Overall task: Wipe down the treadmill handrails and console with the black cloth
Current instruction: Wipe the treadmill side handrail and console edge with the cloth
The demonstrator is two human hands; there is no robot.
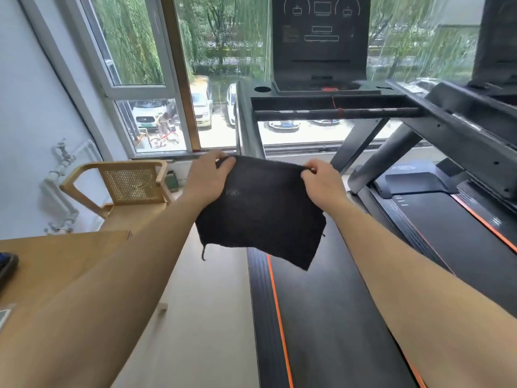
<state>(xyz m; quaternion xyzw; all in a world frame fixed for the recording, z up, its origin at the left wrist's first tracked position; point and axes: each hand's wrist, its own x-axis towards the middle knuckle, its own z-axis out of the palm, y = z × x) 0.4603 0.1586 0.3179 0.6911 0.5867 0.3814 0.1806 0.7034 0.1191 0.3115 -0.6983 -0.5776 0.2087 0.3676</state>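
Both hands hold the black cloth (260,211) spread in the air above the treadmill belt (330,317), well short of the console (320,37) and the handrail (335,112). The left hand (205,179) pinches its top left corner, fingers pressed together; the right hand (321,182) pinches the top right corner likewise.

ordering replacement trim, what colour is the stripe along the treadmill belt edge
Orange, a thin stripe beside the black treadmill belt, clearest in the head view.
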